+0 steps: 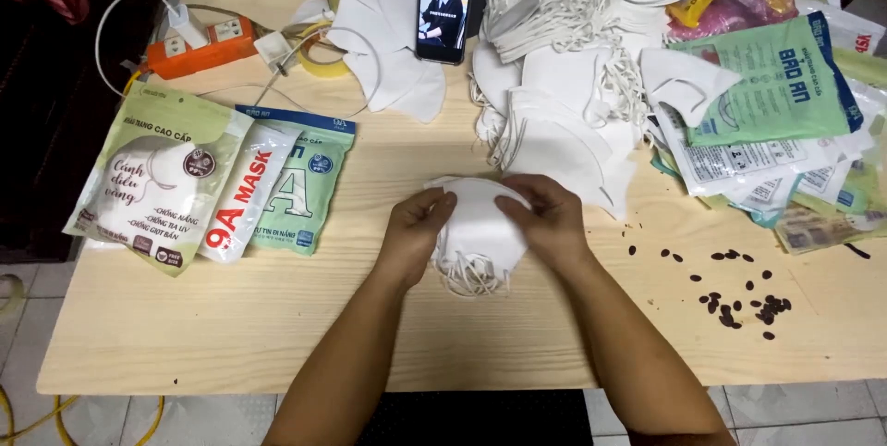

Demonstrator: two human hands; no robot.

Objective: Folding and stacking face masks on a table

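Observation:
Both my hands grip a small stack of folded white face masks point(480, 229) at the middle of the light wooden table point(277, 317). My left hand point(414, 232) pinches the stack's left edge; my right hand point(547, 220) holds its right edge. White ear loops hang out from the bottom of the stack. Just beyond my hands lies a big heap of loose white masks point(564, 104) with tangled ear loops.
Three sealed mask packets point(212, 178) lie at the left. A phone point(445, 2) stands propped at the back, beside more white masks point(388, 48). Empty packets point(776, 113) pile up at the right. An orange power strip point(199, 48) sits back left. Dark seeds point(739, 293) are scattered front right.

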